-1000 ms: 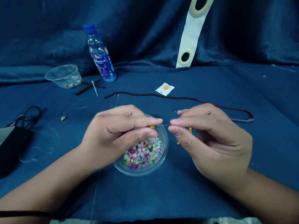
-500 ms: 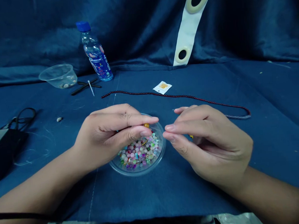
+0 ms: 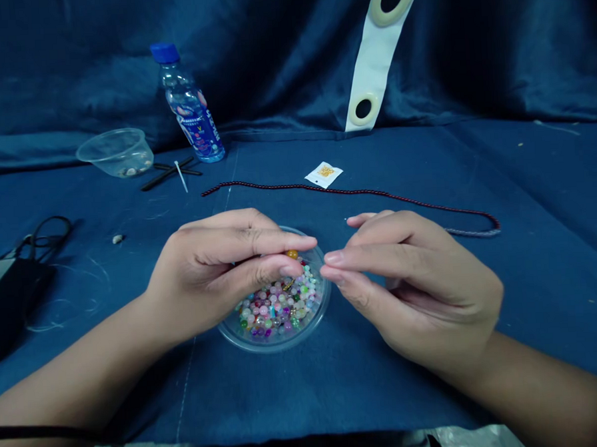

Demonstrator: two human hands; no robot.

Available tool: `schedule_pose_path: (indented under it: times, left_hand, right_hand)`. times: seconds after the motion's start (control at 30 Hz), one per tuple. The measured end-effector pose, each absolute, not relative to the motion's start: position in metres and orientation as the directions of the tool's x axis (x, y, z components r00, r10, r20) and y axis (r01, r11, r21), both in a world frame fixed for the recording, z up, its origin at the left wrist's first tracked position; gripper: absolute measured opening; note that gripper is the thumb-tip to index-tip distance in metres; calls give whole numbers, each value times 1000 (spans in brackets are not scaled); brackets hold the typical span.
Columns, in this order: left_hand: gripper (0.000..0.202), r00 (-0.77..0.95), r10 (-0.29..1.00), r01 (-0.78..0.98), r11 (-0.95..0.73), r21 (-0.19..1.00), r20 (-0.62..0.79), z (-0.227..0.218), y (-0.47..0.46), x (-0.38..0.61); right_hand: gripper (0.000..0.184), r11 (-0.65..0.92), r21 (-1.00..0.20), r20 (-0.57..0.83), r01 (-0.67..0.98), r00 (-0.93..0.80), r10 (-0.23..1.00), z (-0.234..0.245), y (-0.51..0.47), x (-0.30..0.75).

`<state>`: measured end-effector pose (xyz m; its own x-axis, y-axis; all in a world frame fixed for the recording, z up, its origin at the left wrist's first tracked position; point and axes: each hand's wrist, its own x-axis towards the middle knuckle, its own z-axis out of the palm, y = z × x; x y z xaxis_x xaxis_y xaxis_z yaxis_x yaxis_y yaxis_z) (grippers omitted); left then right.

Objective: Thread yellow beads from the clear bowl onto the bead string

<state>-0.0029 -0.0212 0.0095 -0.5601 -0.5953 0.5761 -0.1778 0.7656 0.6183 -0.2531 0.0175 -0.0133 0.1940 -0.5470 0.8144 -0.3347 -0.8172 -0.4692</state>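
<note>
Orange bead (image 3: 293, 254) is in the left hand (image 3: 200, 265), squeezed between the thumb and the pointer finger. From up here it shows over the far part of a round, clear bowl (image 3: 275, 347), near 1 o'clock. That bowl is the middle of the clock. Lots of small beads (image 3: 263, 312) lie in it: pink, white, green, purple and more. The left hand covers the bowl's edge from about 10 to 12 o'clock. The right hand (image 3: 441, 263) is at 3 o'clock. Its thumb and pointer tips are together and point at the left hand, and the two hands are apart. I cannot tell if those tips hold something thin.

Past the hands, a dark red string (image 3: 347, 191) runs from 11 o'clock round to almost 3 o'clock. Just beside it, at 1 o'clock, is a little white packet (image 3: 324, 171) with gold bits. Far back at 11 o'clock is a bottle (image 3: 201, 132) with a blue cap. At 10 o'clock sits a clear tub (image 3: 87, 154) with pale bits in it. Two crossed black sticks (image 3: 152, 183) and a thin white strip (image 3: 181, 176) lie near both. A dark box (image 3: 13, 312) is far out at 9 o'clock.
</note>
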Motion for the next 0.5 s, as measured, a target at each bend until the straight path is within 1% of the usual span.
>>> schedule_pose_path:
  times: [0.23,0.37,0.5]
  left_hand:
    - [37,-581,-582,-153,765,626,569,10,-21,-3]
    - [34,-585,-565,-205,798,567,583,9,-21,-4]
    - [34,-592,-529,-237,835,497,607,8,-20,-6]
  right_hand:
    - [21,-801,-499,804,-331,168,-570,-17,18,-250]
    - [21,-779,-505,789,-371,168,-591,-19,18,-247]
    - [21,-765,-526,772,-372,168,-613,-21,17,-246]
